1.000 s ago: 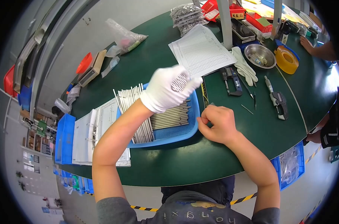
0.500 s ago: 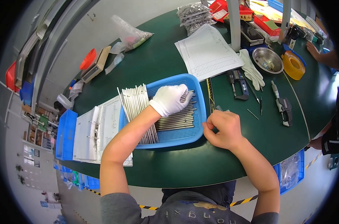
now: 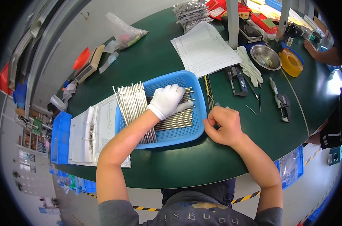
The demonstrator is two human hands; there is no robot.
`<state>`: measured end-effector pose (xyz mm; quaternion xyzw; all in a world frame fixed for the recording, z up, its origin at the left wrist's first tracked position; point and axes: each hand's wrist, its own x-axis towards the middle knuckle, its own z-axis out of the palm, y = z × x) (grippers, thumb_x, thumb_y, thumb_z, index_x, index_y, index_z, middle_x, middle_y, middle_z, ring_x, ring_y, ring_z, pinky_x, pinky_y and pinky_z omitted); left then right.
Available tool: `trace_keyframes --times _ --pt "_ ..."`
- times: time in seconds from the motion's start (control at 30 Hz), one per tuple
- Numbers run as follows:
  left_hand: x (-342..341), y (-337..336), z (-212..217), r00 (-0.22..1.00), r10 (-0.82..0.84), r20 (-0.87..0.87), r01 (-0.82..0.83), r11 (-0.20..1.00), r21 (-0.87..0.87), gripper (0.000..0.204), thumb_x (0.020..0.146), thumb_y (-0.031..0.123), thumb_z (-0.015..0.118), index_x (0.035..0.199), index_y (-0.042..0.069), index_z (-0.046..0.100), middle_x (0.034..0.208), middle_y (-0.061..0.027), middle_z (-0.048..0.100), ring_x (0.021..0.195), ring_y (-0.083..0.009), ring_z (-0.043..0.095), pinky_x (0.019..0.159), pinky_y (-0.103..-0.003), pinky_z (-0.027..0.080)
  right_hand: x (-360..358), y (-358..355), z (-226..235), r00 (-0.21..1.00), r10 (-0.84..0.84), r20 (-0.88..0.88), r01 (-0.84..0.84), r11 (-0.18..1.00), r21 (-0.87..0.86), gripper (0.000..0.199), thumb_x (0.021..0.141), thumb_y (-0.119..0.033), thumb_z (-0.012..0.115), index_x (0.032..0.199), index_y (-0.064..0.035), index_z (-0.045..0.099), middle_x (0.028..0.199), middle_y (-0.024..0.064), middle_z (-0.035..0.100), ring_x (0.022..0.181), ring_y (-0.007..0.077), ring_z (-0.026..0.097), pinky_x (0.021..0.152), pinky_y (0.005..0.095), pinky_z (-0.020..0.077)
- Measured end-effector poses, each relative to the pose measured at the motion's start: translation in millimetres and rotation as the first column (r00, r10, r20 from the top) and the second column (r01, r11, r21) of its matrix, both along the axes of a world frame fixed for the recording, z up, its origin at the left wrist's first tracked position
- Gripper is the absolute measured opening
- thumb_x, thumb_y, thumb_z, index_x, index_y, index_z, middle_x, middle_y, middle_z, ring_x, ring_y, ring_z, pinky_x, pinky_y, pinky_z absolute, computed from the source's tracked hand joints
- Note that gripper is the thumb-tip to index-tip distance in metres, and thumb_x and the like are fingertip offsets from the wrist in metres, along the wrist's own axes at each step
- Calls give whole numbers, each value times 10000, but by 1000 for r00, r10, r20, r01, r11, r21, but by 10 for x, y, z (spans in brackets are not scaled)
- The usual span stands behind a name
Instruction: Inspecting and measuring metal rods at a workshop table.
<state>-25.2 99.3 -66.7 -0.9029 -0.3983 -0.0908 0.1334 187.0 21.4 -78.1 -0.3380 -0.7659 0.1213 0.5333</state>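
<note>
A blue perforated basket (image 3: 171, 142) holds many slim metal rods. One group of rods (image 3: 130, 98) lies steeply slanted across its left side. Another group of rods (image 3: 176, 121) runs crosswise on the basket's bottom. My left hand (image 3: 166, 101), in a white glove, is closed over the upper crosswise rods, thumb stretched to the right; rod ends stick out past its fingers. My bare right hand (image 3: 224, 126) is curled loosely into a fist beside the basket's right rim, and nothing shows inside it. A small greyish thing behind its knuckles is mostly hidden.
Left of the basket lies an open ring binder (image 3: 89, 135) beside a blue bin (image 3: 60, 137). Paper sheets (image 3: 205, 49), a digital micrometer (image 3: 237, 81), a second micrometer (image 3: 282, 101), a white glove (image 3: 250, 67) and a metal bowl (image 3: 266, 57) lie rightward. Another person's hand (image 3: 311, 49) rests far right.
My left hand has turned over and lowered onto the crosswise rods; the bundle of rod ends seen in its grip is now hidden. My right hand keeps its place beside the basket.
</note>
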Motion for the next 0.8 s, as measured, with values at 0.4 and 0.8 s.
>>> trace_keyframes --times 0.4,0.8 --pt "-464 -333 686 704 683 194 -707 700 100 458 756 428 639 984 34 588 978 -155 550 971 -318 530 848 -408 435 0 -32 25 999 -14 31 14 1000 -8 206 652 -38 657 609 -102 466 558 12 493 446 205 504 412 312 372" --pt "-534 -755 597 522 848 92 -839 530 -120 846 678 578 661 1224 -34 451 1154 -208 493 1115 -313 484 911 -395 424 9 -78 18 999 5 31 -4 999 -32 210 639 -15 656 605 -94 466 544 14 483 429 207 494 407 312 370"
